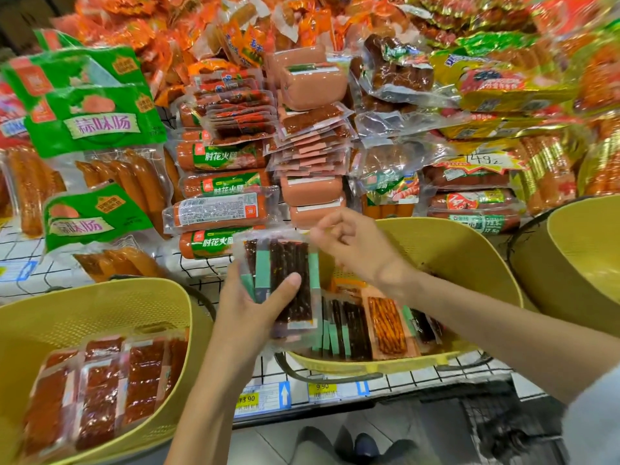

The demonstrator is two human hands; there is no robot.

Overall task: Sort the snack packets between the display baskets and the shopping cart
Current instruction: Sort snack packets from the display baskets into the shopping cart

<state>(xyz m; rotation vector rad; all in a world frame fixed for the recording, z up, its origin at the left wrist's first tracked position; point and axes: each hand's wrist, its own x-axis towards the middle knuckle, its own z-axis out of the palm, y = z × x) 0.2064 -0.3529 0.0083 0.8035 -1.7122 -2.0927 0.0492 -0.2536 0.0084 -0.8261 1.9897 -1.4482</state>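
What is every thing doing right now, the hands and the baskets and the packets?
left hand, holds a fanned stack of dark stick packets over the middle basket.
right hand, fingers curled by the stack's top corner; too blurry to tell if it touches.
middle basket, partly filled with flat packets.
left basket, has red packets lying flat inside.
right basket, inside mostly out of view.

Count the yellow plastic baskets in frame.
3 yellow perforated plastic baskets: left basket at lower left, centre basket mid-frame, right basket cut off at the right edge. More may be off-frame.
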